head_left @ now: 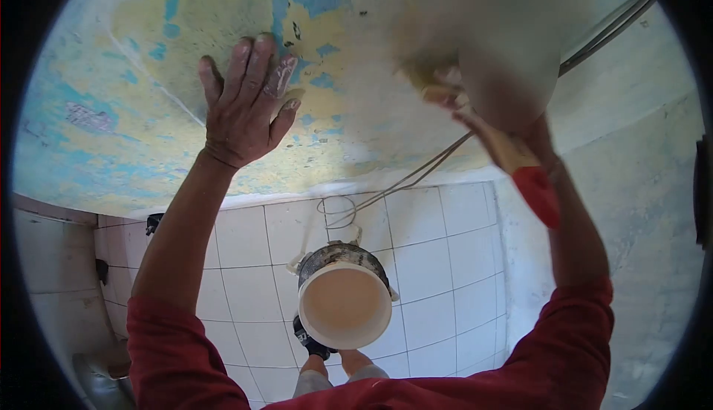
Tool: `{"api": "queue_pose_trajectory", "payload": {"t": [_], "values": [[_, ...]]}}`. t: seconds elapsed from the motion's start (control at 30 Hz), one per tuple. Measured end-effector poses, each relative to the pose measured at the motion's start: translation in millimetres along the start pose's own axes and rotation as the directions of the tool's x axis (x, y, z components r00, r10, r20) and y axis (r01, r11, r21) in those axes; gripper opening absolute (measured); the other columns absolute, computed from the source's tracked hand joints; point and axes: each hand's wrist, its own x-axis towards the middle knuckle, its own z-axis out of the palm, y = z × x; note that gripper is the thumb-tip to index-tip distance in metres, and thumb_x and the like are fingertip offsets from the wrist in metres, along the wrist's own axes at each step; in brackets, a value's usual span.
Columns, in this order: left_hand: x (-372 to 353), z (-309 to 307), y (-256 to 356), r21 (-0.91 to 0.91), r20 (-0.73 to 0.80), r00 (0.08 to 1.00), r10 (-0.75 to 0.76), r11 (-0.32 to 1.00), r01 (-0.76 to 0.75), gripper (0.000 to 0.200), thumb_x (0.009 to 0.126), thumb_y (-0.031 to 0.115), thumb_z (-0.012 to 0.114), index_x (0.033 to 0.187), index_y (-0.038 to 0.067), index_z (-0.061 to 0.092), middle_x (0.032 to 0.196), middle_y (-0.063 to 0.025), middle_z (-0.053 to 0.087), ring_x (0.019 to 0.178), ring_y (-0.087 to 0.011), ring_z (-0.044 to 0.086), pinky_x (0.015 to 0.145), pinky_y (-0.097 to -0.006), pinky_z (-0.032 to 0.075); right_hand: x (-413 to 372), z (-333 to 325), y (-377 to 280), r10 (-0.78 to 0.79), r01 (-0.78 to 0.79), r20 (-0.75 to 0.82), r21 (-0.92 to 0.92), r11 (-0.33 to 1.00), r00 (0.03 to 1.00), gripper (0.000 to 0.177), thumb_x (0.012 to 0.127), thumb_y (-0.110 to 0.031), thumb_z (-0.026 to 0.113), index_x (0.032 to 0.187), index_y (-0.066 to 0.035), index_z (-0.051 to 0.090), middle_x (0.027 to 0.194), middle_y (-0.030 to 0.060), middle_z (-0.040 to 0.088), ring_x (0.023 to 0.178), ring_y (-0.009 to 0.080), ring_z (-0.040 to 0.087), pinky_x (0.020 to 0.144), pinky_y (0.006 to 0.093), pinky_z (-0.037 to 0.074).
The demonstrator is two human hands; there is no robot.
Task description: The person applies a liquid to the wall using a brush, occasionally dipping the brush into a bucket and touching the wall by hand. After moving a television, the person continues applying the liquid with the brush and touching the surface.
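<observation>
My left hand point(249, 109) lies flat against the patchy wall point(364, 76), fingers spread, with pale residue on the fingertips. On the right, my right hand point(529, 128) is closed around a paintbrush point(512, 154) with a wooden handle and a red end. Its bristle end is at the wall and smeared by motion. A blurred grey patch covers part of that hand. Below, between my arms, a white bucket point(390, 313) holds a pale peach liquid.
Cables point(416, 176) run down the wall to a loop near the white tiled floor point(423, 261). Another wall point(594, 180) stands at the right. My foot in a dark shoe point(312, 342) is beside the bucket. A grey rounded object point(100, 380) sits at lower left.
</observation>
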Motion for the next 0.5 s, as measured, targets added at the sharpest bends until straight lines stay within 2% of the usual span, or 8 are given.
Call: {"api": "queue_pose_trajectory", "payload": {"t": [0.03,0.07,0.13,0.17,0.2,0.4,0.47,0.5], "values": [[9,-9,-4,-0.043,0.030,0.998,0.050,0.998,-0.049,0.065,0.096,0.045,0.052,0.149,0.008,0.040,0.151,-0.0247,0.040,0.140,-0.0431,0.035,0.112,-0.0669,0.006,11,-10,-12,-0.531,0.542,0.119,-0.271,0.796,0.839,0.029,0.089,0.002,0.064,0.117,0.007,0.061,0.137,0.0243,0.052,0.118,0.0369,0.062,0.095,0.0389,0.058],[21,-15,-9,-0.040,0.034,0.998,0.049,0.998,-0.048,0.065,0.096,0.045,0.052,0.149,0.008,0.040,0.151,-0.0247,0.040,0.140,-0.0431,0.035,0.112,-0.0669,0.006,12,-12,-28,-0.444,0.447,-0.055,0.169,0.878,0.894,0.022,0.090,0.002,0.065,0.111,0.007,0.066,0.135,0.0242,0.053,0.115,0.0381,0.064,0.091,0.0390,0.060],[63,-28,-25,0.042,-0.111,0.994,0.003,0.999,0.002,0.064,0.096,0.046,0.053,0.145,0.007,0.044,0.148,-0.0236,0.044,0.137,-0.0410,0.041,0.110,-0.0637,0.017,24,-28,-65,-0.480,0.510,-0.173,0.341,0.789,0.860,0.019,0.093,-0.002,0.063,0.110,0.006,0.067,0.131,0.0220,0.058,0.114,0.0353,0.065,0.090,0.0392,0.061],[77,-26,-37,0.040,-0.092,0.996,0.002,0.999,0.002,0.064,0.096,0.046,0.053,0.145,0.007,0.044,0.148,-0.0236,0.044,0.137,-0.0410,0.041,0.110,-0.0637,0.017,33,-57,-86,-0.789,0.791,0.134,-0.245,0.560,0.600,0.024,0.096,-0.005,0.059,0.117,0.004,0.065,0.131,0.0221,0.058,0.118,0.0324,0.063,0.087,0.0353,0.061],[92,-18,-50,0.262,-0.213,0.966,0.145,0.961,-0.087,0.063,0.100,0.046,0.038,0.146,0.004,0.043,0.152,-0.0247,0.039,0.142,-0.0410,0.033,0.114,-0.0626,0.012,38,-72,-91,-0.739,0.821,0.574,-0.569,-0.049,0.353,0.028,0.099,-0.009,0.055,0.124,0.003,0.062,0.131,0.0222,0.058,0.122,0.0295,0.060,0.084,0.0315,0.062],[101,-8,-53,0.606,-0.302,0.867,0.397,0.782,-0.147,0.059,0.103,0.040,0.032,0.147,0.002,0.043,0.157,-0.0213,0.035,0.148,-0.0390,0.026,0.120,-0.0575,0.009,20,4,4,-0.801,0.661,0.325,-0.742,0.113,0.502,0.013,0.087,-0.014,0.072,0.100,-0.011,0.073,0.118,0.0144,0.069,0.121,0.0310,0.061,0.093,0.0435,0.053],[95,-27,-15,0.520,-0.169,0.985,0.031,0.852,0.062,0.058,0.101,0.035,0.036,0.148,0.001,0.042,0.157,-0.0216,0.035,0.148,-0.0395,0.026,0.120,-0.0556,0.011,8,44,52,-0.788,0.573,0.182,-0.781,0.247,0.588,0.005,0.080,-0.027,0.077,0.082,-0.024,0.074,0.111,0.0033,0.074,0.119,0.0243,0.062,0.102,0.0391,0.040],[106,-11,-89,0.744,-0.227,0.798,0.558,0.628,-0.228,0.058,0.098,0.029,0.038,0.148,0.000,0.041,0.155,-0.0220,0.037,0.147,-0.0396,0.028,0.120,-0.0546,0.013,0,58,77,-0.750,0.583,0.174,-0.746,0.323,0.638,0.008,0.080,-0.026,0.075,0.088,-0.025,0.074,0.113,0.0031,0.073,0.121,0.0247,0.060,0.105,0.0395,0.037]]}}
